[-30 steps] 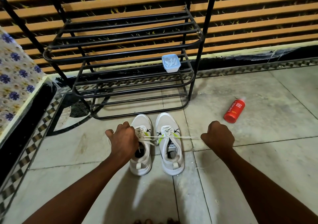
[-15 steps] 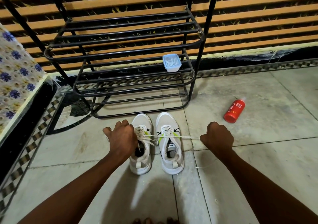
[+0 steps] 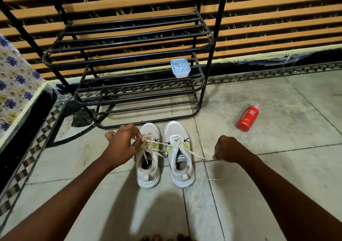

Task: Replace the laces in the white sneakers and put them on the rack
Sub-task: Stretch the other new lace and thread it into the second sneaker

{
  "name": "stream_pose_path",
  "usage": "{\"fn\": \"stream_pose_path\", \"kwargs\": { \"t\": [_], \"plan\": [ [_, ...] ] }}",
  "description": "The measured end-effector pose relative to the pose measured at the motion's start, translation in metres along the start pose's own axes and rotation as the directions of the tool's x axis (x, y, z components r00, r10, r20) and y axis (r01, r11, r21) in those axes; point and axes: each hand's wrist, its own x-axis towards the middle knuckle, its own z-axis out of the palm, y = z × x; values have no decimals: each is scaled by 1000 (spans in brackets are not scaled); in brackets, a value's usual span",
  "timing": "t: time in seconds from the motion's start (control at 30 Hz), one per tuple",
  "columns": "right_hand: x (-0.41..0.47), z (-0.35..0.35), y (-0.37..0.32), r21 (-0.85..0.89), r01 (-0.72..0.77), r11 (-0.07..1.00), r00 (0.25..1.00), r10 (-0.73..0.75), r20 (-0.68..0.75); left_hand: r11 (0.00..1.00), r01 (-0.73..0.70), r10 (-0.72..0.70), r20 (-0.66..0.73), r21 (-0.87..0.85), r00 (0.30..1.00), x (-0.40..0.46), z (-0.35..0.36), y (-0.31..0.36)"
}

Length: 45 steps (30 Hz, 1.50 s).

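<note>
From my head camera, a black metal rack (image 3: 129, 42) stands against the striped wall straight ahead, with a small lidded plastic tub (image 3: 180, 68) sitting on the right end of one of its lower shelves. A red bottle (image 3: 247, 118) lies on its side on the tiled floor (image 3: 277, 148), well to the right of the rack. At the left edge there is a flowered cloth (image 3: 14, 85) over a raised ledge.

The 2 white sneakers stand side by side on the floor just in front of the rack's bottom shelf, toes toward it. The left sneaker (image 3: 148, 155) has its laces loose and tangled over the tongue. The right sneaker (image 3: 180, 153) is laced up, with yellow-green accents on both shoes. A white lace (image 3: 196, 154) runs taut from the left sneaker across the top of the right one.

My left hand (image 3: 120, 146) pinches the lace at the left sneaker's eyelets, partly hiding that shoe's inner side. My right hand (image 3: 228, 149) is a closed fist gripping the lace's far end, whose tail trails onto the floor below it.
</note>
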Motion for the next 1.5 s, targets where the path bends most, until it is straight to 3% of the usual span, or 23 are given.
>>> {"fn": "stream_pose_path", "kwargs": {
  "t": [0.1, 0.2, 0.27, 0.33, 0.47, 0.63, 0.83, 1.13, 1.3, 1.5],
  "plan": [
    [-11, -9, -5, 314, 205, 927, 958, -256, 128, 939, 91, -69, 76, -332, 995, -1, -3, 16],
    [-27, -13, -22, 597, 214, 773, 895, -400, 197, 827, 151, -79, 154, -542, 985, 2, -1, 38],
    [-29, -14, -35, 706, 260, 659, 860, -491, 141, 751, 171, -72, 179, -638, 981, 6, -2, 58],
    [-28, -15, -47, 783, 347, 517, 834, -551, -5, 655, 207, -103, 186, -727, 977, 10, -1, 78],
    [-24, -17, -66, 917, 343, 203, 839, -505, -202, 499, 260, -180, 195, -827, 964, 18, 2, 101],
    [-24, -15, -83, 933, 350, 81, 878, -376, -297, 481, 207, -205, 120, -852, 971, 22, 9, 109],
    [-12, -13, -95, 906, 368, 211, 928, -147, -342, 552, 92, -140, 17, -829, 990, 20, 22, 102],
    [-25, -8, -105, 771, 537, 343, 842, -163, -514, 661, -52, -64, -126, -749, 990, 23, 36, 101],
    [-27, -2, -105, 647, 628, 432, 764, -183, -619, 682, 26, -116, -74, -731, 990, 20, 34, 105],
    [-36, -2, -106, 587, 634, 503, 760, -261, -596, 693, 41, -124, -63, -720, 990, 17, 36, 104]
  ]
}}
